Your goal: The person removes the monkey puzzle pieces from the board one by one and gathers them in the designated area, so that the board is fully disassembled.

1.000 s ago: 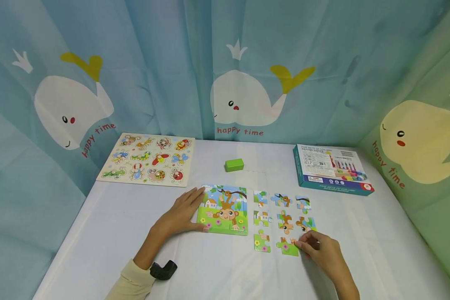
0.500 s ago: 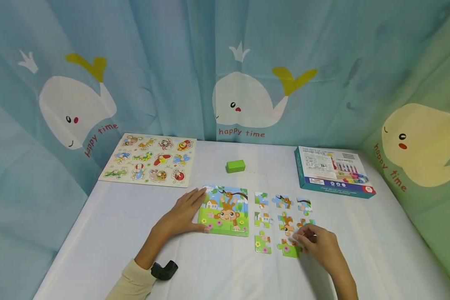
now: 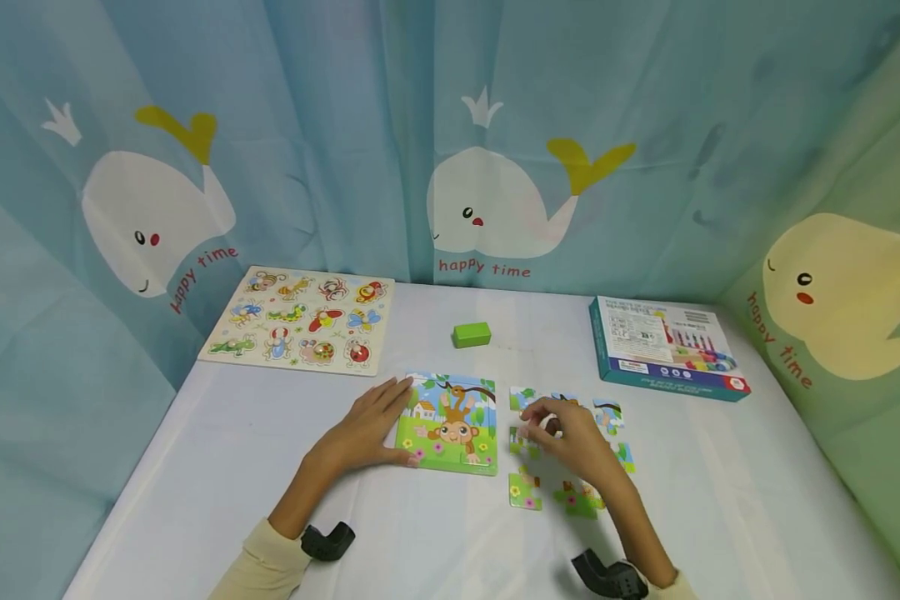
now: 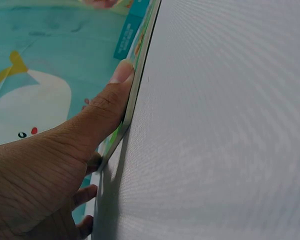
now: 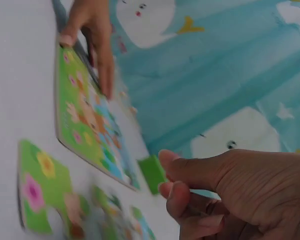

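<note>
In the head view, my left hand (image 3: 363, 429) rests at the left side of a square puzzle board (image 3: 423, 458) with a monkey picture. Its thumb (image 4: 122, 72) presses the board's near edge, and the straight fingers lie along the left side. My right hand (image 3: 570, 437) hangs over loose jigsaw pieces right of the board, hiding some of them. Thumb and index finger are loosely bent toward each other, with nothing visible between them. A flower piece (image 3: 525, 492) lies near the board's lower right corner. A branch piece (image 3: 608, 415) lies beyond the right hand.
A green block (image 3: 471, 335) stands behind the board. At the back left lies a wooden insect peg puzzle (image 3: 300, 321). A teal-edged box (image 3: 667, 346) is at the back right. Whale-printed curtains (image 3: 337, 167) surround the white table (image 3: 270, 442).
The right hand has left the lower right pieces and moved left and away from the body, over the middle pieces. The left hand stays at the board.
</note>
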`<state>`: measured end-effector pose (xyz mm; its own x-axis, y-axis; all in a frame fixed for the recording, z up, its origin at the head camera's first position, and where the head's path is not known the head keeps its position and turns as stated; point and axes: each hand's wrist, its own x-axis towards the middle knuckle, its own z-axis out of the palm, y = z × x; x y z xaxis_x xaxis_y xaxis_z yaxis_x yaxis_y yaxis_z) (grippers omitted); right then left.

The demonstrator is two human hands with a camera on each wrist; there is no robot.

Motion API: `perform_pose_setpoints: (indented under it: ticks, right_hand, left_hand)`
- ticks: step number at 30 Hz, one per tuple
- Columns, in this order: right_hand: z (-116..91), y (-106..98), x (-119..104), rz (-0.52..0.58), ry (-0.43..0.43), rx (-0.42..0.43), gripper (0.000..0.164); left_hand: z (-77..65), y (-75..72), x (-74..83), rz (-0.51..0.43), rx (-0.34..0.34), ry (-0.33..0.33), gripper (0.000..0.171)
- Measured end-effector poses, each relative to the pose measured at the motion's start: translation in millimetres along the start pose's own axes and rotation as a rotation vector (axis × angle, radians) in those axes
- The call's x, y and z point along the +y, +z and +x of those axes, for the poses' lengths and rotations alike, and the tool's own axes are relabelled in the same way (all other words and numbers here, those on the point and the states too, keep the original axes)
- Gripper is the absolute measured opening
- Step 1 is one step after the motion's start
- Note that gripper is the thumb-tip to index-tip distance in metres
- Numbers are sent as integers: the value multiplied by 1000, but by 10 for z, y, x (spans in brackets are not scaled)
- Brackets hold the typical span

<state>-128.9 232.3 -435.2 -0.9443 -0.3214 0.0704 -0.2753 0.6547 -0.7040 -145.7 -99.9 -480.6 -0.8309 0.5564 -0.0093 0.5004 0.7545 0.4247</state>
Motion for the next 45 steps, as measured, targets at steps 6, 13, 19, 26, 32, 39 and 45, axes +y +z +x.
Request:
perform_pose_setpoints:
  ticks: [6, 13, 19, 26, 32, 39, 45]
  right_hand:
    - [193, 235, -39, 60, -58, -101, 26]
    - [289, 418, -97, -56, -76, -169, 40]
    - [292, 483, -157, -148, -16, -197, 46]
    - [291, 501, -186, -211, 5, -185, 47]
    - [295, 498, -191, -222, -8, -182, 45]
    - [290, 500, -185, -202, -23, -185, 46]
    - [299, 510, -169, -136, -29, -205, 47]
  left_hand:
    - [2, 11, 5, -13, -3, -1, 108]
    - [7, 9, 19, -11, -11, 5, 108]
    - [17, 0, 19, -14, -9, 5, 108]
    - [11, -15, 23, -31, 4, 14, 107]
    - [14, -25, 30, -40, 0, 4, 107]
    - [17, -10, 14, -33, 2, 4, 107]
    - [15, 3, 3, -27, 0, 0, 108]
